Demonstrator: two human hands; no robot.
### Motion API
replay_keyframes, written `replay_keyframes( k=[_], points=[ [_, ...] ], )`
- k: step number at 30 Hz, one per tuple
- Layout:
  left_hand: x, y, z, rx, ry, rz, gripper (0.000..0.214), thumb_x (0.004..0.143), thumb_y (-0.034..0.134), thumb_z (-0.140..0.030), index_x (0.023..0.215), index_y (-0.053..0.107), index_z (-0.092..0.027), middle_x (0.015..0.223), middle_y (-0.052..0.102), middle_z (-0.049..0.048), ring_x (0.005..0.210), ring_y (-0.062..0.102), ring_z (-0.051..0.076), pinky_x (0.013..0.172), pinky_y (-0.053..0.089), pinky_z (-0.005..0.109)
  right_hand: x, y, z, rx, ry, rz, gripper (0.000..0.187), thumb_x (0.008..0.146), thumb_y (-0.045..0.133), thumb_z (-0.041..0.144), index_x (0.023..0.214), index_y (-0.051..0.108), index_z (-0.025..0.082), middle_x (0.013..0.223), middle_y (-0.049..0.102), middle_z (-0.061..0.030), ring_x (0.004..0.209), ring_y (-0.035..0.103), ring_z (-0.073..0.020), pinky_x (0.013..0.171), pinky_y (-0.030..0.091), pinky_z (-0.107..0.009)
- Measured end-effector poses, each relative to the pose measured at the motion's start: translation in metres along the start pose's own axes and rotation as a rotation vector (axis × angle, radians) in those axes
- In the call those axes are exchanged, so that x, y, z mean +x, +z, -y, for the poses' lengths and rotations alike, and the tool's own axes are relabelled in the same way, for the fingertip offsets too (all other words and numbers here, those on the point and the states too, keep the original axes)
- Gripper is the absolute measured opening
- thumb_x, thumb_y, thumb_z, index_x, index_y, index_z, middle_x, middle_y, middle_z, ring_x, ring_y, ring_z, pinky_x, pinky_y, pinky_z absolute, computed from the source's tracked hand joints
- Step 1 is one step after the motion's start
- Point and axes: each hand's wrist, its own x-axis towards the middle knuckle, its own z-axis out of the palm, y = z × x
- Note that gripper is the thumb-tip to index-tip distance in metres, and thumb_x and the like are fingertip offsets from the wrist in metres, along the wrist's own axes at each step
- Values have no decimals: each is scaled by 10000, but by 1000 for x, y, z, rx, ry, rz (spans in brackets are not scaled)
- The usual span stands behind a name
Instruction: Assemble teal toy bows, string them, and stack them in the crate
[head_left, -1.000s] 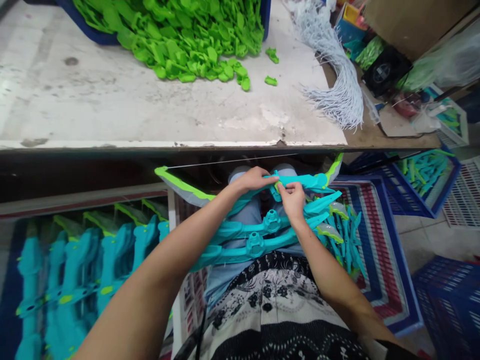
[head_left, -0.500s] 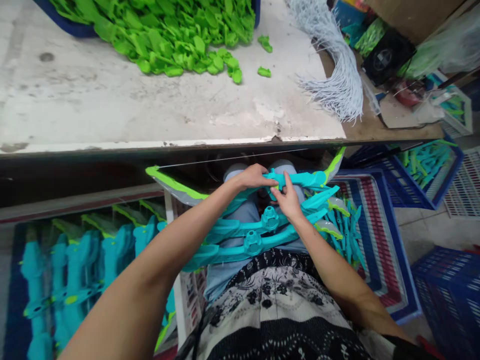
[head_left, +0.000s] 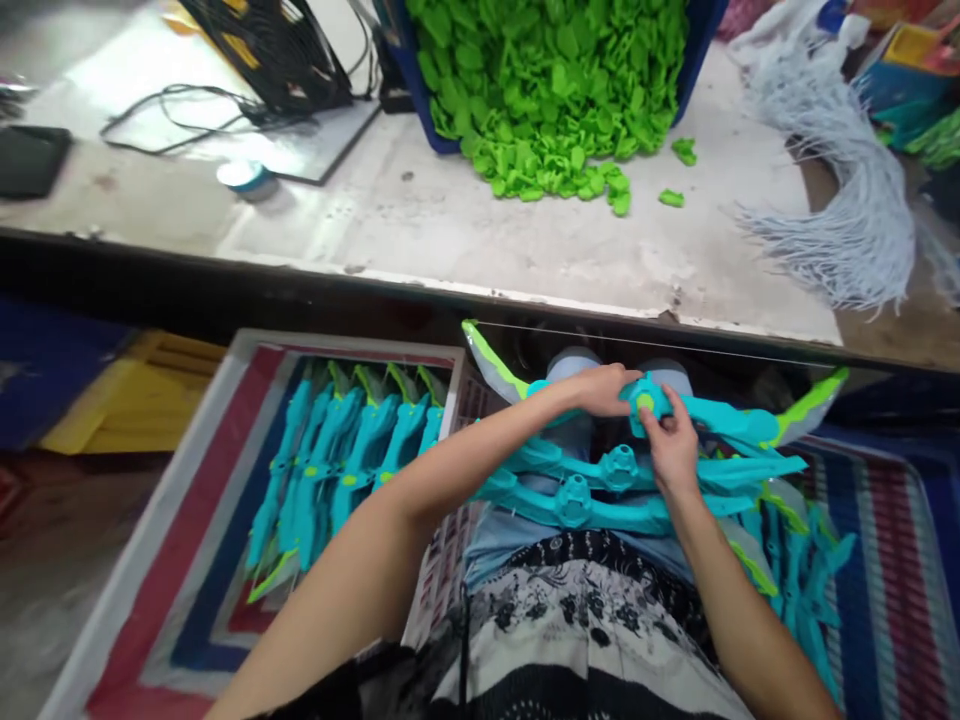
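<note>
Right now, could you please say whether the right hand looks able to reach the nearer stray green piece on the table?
Probably yes: the right hand must leave the turquoise bow and clear the table edge, but nothing seems to block the nearer green piece beyond.

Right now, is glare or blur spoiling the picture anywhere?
Head view: glare washes out the table at upper left; head view: the floor at lower left looks soft, with deep shadow under the table edge; head view: left hand, right hand and bow read fairly clearly.
</note>
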Motion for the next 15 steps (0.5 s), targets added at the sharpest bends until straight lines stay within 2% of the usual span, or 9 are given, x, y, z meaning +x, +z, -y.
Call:
replay_keyframes(
  k=[3,5,7,9,12,15],
  points=[
    [-16,0,-10,172,-28,-61,677,808,585,-182,1454,389,-132,1296,556,194,1126,610,299,860,493,328,-7,-3,5,-18,-37,-27,846,708,652,602,1388,482,128,644,506,17,580,525,-174,589,514,-334],
    [-23,-1,-13,236,-43,-147,601,845,516,-150,1437,409,-150,1236,570,184,1080,628,298,822,504,345,-15,-8,5,-55,-93,-32,872,764,597,627,1462,384,150,703,544,-9,597,561,-185,607,535,-352],
    [-29,-7,-7,251,10,-211,584,862,498,-153,1439,407,-174,1220,570,170,1046,638,282,790,506,337,-25,-15,-1,-49,-201,1,880,828,550,608,1528,216,192,863,615,-64,642,621,-192,641,558,-372],
    [-45,-20,6,250,54,-294,618,846,530,-157,1448,395,-184,1236,564,162,1073,625,272,798,502,324,-33,-22,-12,-23,-364,97,834,869,555,541,1525,146,230,1023,639,-109,703,669,-197,680,571,-387],
    [-101,-44,33,214,18,-539,645,803,573,-143,1431,432,-185,1248,570,133,1122,598,246,858,492,299,-37,-28,-29,-178,-637,260,621,867,619,460,1394,383,232,1067,655,-107,856,687,-223,775,570,-408],
    [-194,-53,61,164,-153,-846,650,754,610,-161,1391,488,-186,1218,600,93,1094,598,224,894,489,304,-34,-24,-34,-477,-811,398,479,877,598,512,1249,551,214,1148,637,-117,1063,632,-263,896,539,-429]
  ],
)
